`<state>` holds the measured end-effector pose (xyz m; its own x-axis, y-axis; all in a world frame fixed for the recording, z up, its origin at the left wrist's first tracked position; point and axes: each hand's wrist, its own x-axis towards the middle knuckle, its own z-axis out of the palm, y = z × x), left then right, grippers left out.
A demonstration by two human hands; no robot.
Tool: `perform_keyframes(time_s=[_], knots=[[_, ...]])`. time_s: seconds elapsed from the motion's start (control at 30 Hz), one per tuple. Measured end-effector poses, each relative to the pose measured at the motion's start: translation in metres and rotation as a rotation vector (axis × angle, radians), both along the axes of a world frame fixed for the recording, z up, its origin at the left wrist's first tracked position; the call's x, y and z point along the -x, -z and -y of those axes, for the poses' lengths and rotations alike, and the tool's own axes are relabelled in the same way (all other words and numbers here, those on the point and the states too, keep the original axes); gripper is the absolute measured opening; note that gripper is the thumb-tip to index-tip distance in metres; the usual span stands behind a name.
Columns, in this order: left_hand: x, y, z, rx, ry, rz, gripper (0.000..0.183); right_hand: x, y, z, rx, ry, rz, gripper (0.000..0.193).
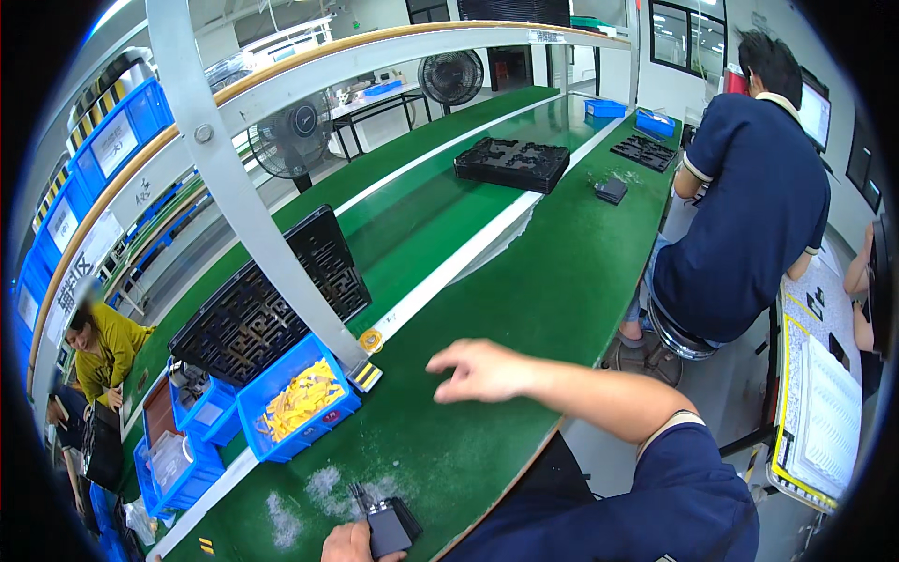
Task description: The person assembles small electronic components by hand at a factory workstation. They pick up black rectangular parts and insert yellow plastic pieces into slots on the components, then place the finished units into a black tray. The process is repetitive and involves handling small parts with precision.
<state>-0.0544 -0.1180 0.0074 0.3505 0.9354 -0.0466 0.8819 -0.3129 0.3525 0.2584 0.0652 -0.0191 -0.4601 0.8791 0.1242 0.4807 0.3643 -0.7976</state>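
Observation:
At the bottom edge, my left hand [348, 543] is closed on a dark flat rectangular piece [390, 530], which sits at the near side of the green work table [449, 450]. Thin dark prongs and something whitish show at its far end; more black pieces seem to lie beside it. My right hand [482, 371] hovers over the table, thumb and fingers apart, with nothing seen in it. Whitish fluff or clear scraps [325, 482] lie near my left hand. Left of my right hand stands a blue bin [298, 431] of yellow strips [304, 398].
A metal post [253, 187] rises from the table beside a leaning black slotted tray [281, 281]. Smaller blue bins [192, 468] stand at left. Farther off are stacked black trays [510, 164] and black pieces [611, 190]. A co-worker [744, 206] sits at right; another person [98, 347] is at far left.

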Motion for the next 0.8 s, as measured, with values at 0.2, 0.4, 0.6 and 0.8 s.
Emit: perform_keyframes(time_s=[0.2, 0.4, 0.6, 0.8], knots=[[0.007, -0.044, -0.036, -0.023, -0.064, 0.13, 0.063, -0.143, 0.007, -0.121, -0.133, 0.611, 0.101, 0.041], [0.055, 0.01, -0.07, -0.224, -0.45, 0.416, 0.024, -0.215, 0.014, -0.215, -0.298, 1.02, 0.348, 0.038], [0.059, 0.016, -0.094, -0.512, -0.425, 0.14, 0.013, -0.265, 0.017, -0.264, -0.404, 1.266, 0.477, 0.049], [0.067, 0.023, -0.095, -0.553, -0.479, 0.088, 0.012, -0.244, 0.05, -0.27, -0.638, 1.237, 0.646, 0.05]])
